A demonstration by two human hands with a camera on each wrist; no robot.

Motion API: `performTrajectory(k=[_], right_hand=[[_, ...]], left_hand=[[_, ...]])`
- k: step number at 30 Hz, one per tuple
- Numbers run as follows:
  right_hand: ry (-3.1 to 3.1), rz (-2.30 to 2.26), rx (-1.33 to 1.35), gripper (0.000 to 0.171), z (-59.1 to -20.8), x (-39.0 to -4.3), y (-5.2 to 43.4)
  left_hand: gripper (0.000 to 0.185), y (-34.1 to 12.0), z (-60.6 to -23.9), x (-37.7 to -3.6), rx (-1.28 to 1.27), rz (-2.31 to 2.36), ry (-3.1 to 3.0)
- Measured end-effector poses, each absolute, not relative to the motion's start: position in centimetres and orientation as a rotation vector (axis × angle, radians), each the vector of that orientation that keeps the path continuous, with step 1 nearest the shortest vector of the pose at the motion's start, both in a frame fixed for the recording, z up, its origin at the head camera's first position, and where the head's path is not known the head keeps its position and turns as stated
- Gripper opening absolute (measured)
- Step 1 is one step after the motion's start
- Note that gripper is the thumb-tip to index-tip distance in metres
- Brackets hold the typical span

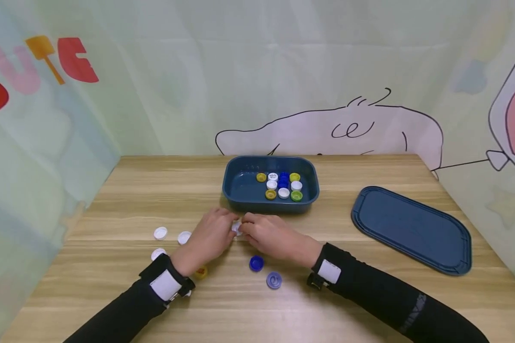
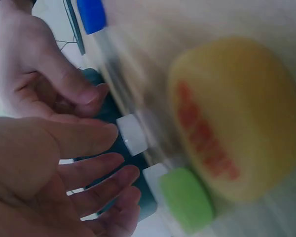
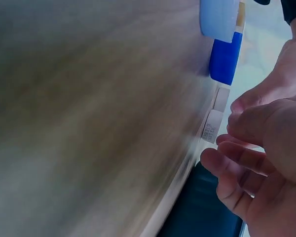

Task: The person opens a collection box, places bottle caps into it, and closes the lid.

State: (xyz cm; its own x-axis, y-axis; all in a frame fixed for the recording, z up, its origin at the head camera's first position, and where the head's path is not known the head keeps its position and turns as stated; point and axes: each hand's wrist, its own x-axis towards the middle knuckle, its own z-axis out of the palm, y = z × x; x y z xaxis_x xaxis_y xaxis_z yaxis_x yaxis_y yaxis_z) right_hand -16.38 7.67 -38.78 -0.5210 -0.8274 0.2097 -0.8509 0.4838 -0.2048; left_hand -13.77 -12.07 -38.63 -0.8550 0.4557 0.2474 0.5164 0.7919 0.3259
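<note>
A white bottle cap (image 1: 236,228) lies between my two hands, in front of the dark blue box (image 1: 236,202). My left hand (image 1: 212,233) is at its left with fingers loosely bent; in the left wrist view its thumb tip comes close to a white cap (image 2: 132,134). My right hand (image 1: 268,233) is at the other side, its fingers partly covering the cap. The right wrist view shows a gap between its thumb and fingers, with a printed white cap (image 3: 213,126) just past the thumb. Whether any fingertip touches the cap is unclear.
Blue (image 1: 256,263) and pale blue (image 1: 273,280) caps lie nearer me. White caps (image 1: 160,233) are at the left, and a yellow cap (image 1: 201,272) and a green cap (image 2: 186,200) lie by my left wrist. Several colored caps sit inside the box. A dark blue lid (image 1: 412,228) lies right.
</note>
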Motion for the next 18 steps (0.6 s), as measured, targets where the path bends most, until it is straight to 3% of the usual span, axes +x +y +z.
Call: performTrajectory(k=[5,18], right_hand=[[-2.659,0.324,1.476,0.013,-38.84,-16.42,7.37],[-2.747,0.337,1.472,0.015,-38.46,-16.84,6.91]], left_hand=[[0.006,-11.72,-39.18,-14.20,-0.831,-0.567,-2.794],[0.012,-11.24,-39.02,-14.50,-0.849,-0.496,-2.821]])
